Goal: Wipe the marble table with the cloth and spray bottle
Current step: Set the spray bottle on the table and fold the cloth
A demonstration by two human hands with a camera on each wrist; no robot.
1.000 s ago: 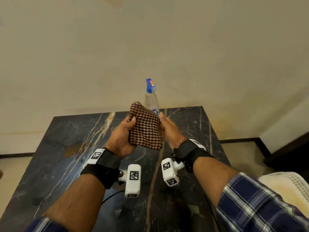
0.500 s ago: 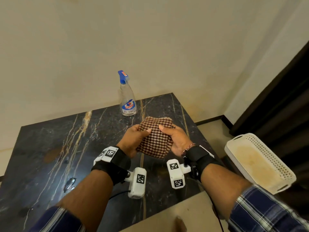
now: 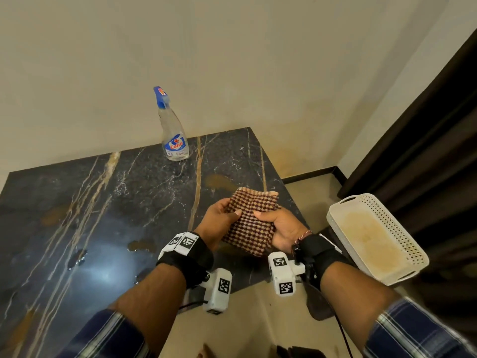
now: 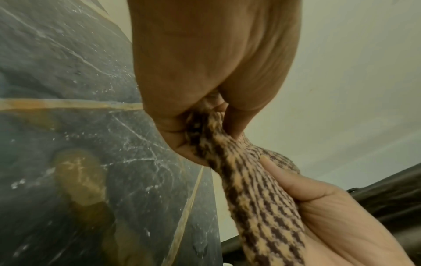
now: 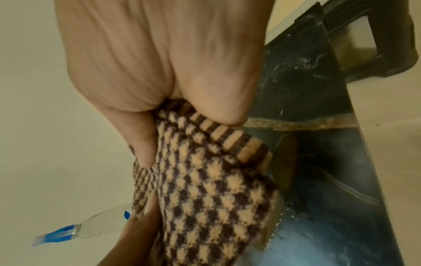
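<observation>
Both my hands hold a folded brown-and-tan checked cloth above the right front part of the dark marble table. My left hand grips its left side, thumb on top. My right hand grips its right side. The wrist views show the cloth bunched between curled fingers of each hand. A clear spray bottle with a blue trigger head stands upright at the table's back edge by the wall, apart from both hands; the right wrist view catches the bottle too.
A white perforated plastic basket sits to the right of the table, close to my right forearm. A dark curtain hangs beyond it. The cream wall backs the table. Brownish smears and wet patches mark the marble.
The view has swung right and down, bringing the basket and floor into sight. My hands have lowered the cloth from upright in front of the bottle toward the table's right front part.
</observation>
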